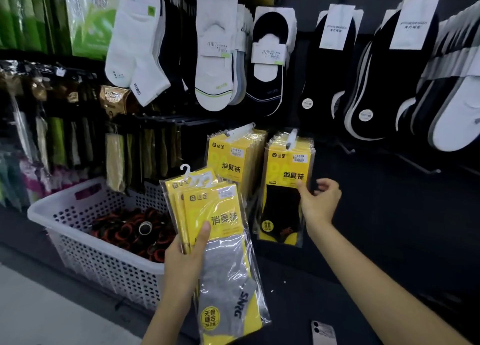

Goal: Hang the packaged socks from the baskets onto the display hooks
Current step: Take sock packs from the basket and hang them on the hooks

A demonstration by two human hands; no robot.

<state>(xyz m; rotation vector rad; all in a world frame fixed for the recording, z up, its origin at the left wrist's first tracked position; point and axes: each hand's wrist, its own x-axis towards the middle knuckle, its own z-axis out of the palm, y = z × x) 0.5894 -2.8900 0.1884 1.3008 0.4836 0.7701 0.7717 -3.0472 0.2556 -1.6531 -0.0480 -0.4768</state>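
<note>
Dark display wall (376, 214), socks hanging in rows. White basket (65, 204) low left, red-black rolled items (135, 230) inside. Held packs (220, 240), yellow with grey socks, fanned stack in left hand (187, 256): thumb pressed across front, fingers hidden behind, hangers at top free of any hook. Two yellow stacks already on hooks behind. Right stack (285, 186), black sock in front, pinched at right edge by right hand (319, 201): thumb on front, fingers curled at edge. Phone (323, 333) at bottom

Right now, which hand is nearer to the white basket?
Left. The left hand, gripping yellow sock packs, is just beside the near right corner of the white basket; the right hand is farther right, thumb on the hanging black-sock pack.
</note>
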